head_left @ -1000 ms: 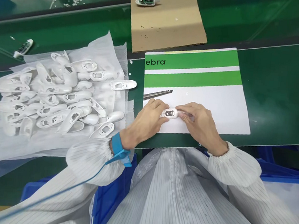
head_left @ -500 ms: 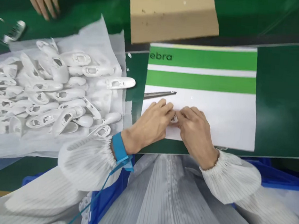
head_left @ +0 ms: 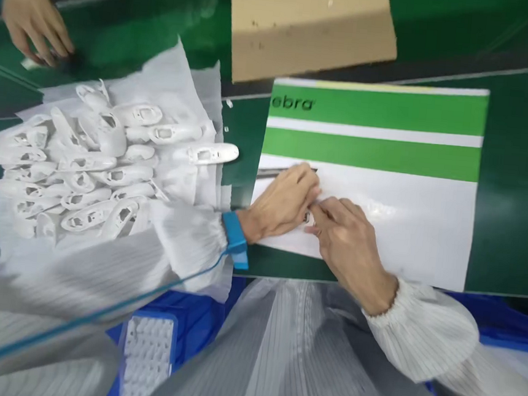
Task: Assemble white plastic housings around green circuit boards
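1. On the white lower part of the printed sheet [head_left: 404, 235], near its left edge, my left hand [head_left: 284, 203] and right hand [head_left: 347, 242] meet fingertip to fingertip. Both are pinched narrow on a small white piece [head_left: 307, 216], and only a sliver with a dark mark shows between the fingers.
2. This looks like close fingertip work, so I would press evenly from both sides. I would hold the piece low over the sheet, so that a slip lands it on paper and not on the green table [head_left: 519, 183].
3. Most of the piece is hidden from me, so I would tilt it toward the camera before trusting how it sits.
4. A thin metal tool [head_left: 268, 173] lies just under my left fingers, and I would take care not to knock it.
5. My left sleeve [head_left: 187, 234] rests over the near edge of the pile of white shells [head_left: 86, 164], so I would move that elbow gently.
6. Another person's hand [head_left: 32, 20] is well apart, at the far left.
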The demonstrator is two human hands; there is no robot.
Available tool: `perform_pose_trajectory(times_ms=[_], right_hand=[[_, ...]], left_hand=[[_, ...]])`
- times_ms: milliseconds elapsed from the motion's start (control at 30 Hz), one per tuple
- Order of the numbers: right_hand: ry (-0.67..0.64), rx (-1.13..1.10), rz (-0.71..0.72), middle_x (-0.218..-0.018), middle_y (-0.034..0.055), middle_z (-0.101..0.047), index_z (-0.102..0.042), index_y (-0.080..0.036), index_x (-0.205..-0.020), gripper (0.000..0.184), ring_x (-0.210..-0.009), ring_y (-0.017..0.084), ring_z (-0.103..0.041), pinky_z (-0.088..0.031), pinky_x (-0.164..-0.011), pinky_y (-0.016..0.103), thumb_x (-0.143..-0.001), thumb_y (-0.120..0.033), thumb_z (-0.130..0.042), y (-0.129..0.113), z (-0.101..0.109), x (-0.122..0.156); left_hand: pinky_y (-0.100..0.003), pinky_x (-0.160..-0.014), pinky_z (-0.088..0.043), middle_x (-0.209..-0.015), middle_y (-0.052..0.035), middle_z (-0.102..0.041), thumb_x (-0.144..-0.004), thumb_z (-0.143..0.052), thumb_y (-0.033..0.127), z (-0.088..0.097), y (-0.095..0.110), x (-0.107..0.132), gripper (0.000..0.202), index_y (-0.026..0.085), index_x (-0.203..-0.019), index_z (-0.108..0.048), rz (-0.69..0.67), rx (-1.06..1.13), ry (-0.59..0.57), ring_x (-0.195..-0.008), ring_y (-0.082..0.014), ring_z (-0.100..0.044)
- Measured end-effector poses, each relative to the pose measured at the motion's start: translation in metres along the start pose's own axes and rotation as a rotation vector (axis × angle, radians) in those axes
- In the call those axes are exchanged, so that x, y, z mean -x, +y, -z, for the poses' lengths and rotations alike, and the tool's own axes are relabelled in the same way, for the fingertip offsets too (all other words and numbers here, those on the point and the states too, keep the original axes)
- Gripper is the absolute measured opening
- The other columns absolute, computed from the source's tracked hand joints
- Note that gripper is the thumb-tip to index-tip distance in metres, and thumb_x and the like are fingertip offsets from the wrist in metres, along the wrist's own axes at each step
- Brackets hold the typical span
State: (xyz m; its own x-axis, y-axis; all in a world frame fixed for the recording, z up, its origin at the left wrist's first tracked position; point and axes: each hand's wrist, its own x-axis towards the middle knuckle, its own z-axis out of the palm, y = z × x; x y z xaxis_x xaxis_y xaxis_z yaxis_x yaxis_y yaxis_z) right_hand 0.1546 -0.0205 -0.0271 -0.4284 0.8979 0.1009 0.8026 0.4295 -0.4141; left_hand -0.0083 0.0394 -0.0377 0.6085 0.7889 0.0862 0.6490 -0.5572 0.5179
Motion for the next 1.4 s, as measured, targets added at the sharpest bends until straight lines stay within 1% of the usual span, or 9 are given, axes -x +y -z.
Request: perform_pose_trajectory(times_ms=[167, 300, 467, 700, 867, 1000, 1167, 1300, 1400], right_hand=[[0.043, -0.137, -0.126, -0.096, 0.007, -0.065, -0.066, -0.019, -0.109, 0.022, -0.086, 0.024, -0.055, -0.045, -0.074, 0.039, -0.088, -0.028, -0.066, 0.001, -0.002, 0.003], [0.181, -0.185, -0.174, -0.104, 0.0034, -0.067, -0.063, -0.022, -0.104, 0.022, -0.095, 0.023, -0.059, -0.043, -0.084, 0.04, -0.084, -0.018, -0.071, 0.001, -0.002, 0.019], [0.182, -0.164, -0.19, -0.103, 0.0001, -0.071, -0.064, -0.024, -0.103, 0.023, -0.098, 0.023, -0.06, -0.042, -0.085, 0.04, -0.083, -0.016, -0.071, 0.0, -0.001, 0.034], [0.174, -0.102, -0.195, -0.104, -0.0012, -0.073, -0.067, -0.026, -0.101, 0.02, -0.098, 0.024, -0.062, -0.041, -0.087, 0.042, -0.084, -0.016, -0.07, 0.003, -0.001, 0.035], [0.178, -0.086, -0.2, -0.104, 0.0009, -0.074, -0.069, -0.025, -0.103, 0.019, -0.099, 0.026, -0.062, -0.042, -0.088, 0.044, -0.085, -0.018, -0.067, 0.0, -0.003, 0.037], [0.173, -0.149, -0.15, -0.113, 0.0045, -0.072, -0.066, -0.024, -0.118, 0.029, -0.104, 0.024, -0.062, -0.047, -0.089, 0.041, -0.09, -0.026, -0.063, -0.001, -0.001, 0.036], [-0.045, -0.238, -0.157, -0.107, 0.0038, -0.074, -0.071, -0.025, -0.112, 0.03, -0.089, 0.022, -0.066, -0.052, -0.08, 0.036, -0.086, -0.038, -0.068, 0.05, 0.048, 0.0], [0.009, -0.224, -0.646, -0.084, 0.0029, -0.073, -0.072, -0.027, -0.114, 0.047, -0.071, 0.02, -0.063, -0.049, -0.061, 0.032, -0.075, -0.053, -0.076, 0.121, 0.11, -0.06], [0.139, -0.192, -0.843, -0.081, 0.0052, -0.069, -0.072, -0.02, -0.109, 0.04, -0.069, 0.016, -0.062, -0.051, -0.062, 0.029, -0.08, -0.048, -0.073, 0.172, 0.133, -0.108]], left_hand=[[-0.04, -0.088, -0.044, -0.096, -0.0087, -0.055, -0.104, -0.028, 0.033, -0.001, 0.0, 0.004, 0.03, 0.017, -0.092, -0.051, 0.011, 0.02, 0.041, -0.092, -0.0224, -0.05], [-0.042, -0.093, -0.044, -0.108, -0.0085, -0.057, -0.094, -0.055, 0.048, 0.009, 0.014, 0.043, 0.034, 0.017, -0.107, -0.056, 0.117, 0.097, 0.05, -0.103, -0.0242, -0.05], [-0.037, -0.094, -0.047, -0.108, -0.006, -0.063, -0.09, -0.067, 0.034, 0.005, 0.035, 0.087, 0.026, 0.019, -0.111, -0.063, 0.214, 0.208, 0.169, -0.105, -0.0206, -0.056], [-0.028, -0.085, -0.053, -0.102, -0.0036, -0.069, -0.078, -0.08, 0.034, 0.002, 0.065, 0.082, 0.031, 0.019, -0.103, -0.07, 0.277, 0.392, 0.469, -0.095, -0.015, -0.065], [-0.027, -0.08, -0.055, -0.096, -0.0039, -0.069, -0.075, -0.081, 0.034, 0.002, 0.075, 0.081, 0.034, 0.018, -0.103, -0.07, 0.256, 0.43, 0.496, -0.089, -0.014, -0.065], [-0.03, -0.083, -0.056, -0.099, -0.0045, -0.07, -0.08, -0.076, 0.042, 0.002, 0.062, 0.077, 0.035, 0.019, -0.104, -0.068, 0.263, 0.403, 0.464, -0.094, -0.0163, -0.066], [-0.051, -0.118, -0.035, -0.151, -0.0132, -0.045, -0.093, -0.058, 0.049, -0.001, 0.025, 0.072, 0.06, 0.016, -0.142, -0.045, 0.132, 0.014, 0.16, -0.144, -0.029, -0.037], [-0.049, -0.122, -0.03, -0.159, -0.0117, -0.032, -0.1, -0.045, 0.044, -0.015, 0.021, 0.085, 0.061, 0.012, -0.15, -0.033, 0.201, -0.253, 0.139, -0.15, -0.026, -0.023], [-0.049, -0.12, -0.034, -0.159, -0.0133, -0.031, -0.1, -0.045, 0.042, -0.028, 0.029, 0.098, 0.062, 0.01, -0.151, -0.03, 0.275, -0.325, 0.204, -0.15, -0.0266, -0.023]])
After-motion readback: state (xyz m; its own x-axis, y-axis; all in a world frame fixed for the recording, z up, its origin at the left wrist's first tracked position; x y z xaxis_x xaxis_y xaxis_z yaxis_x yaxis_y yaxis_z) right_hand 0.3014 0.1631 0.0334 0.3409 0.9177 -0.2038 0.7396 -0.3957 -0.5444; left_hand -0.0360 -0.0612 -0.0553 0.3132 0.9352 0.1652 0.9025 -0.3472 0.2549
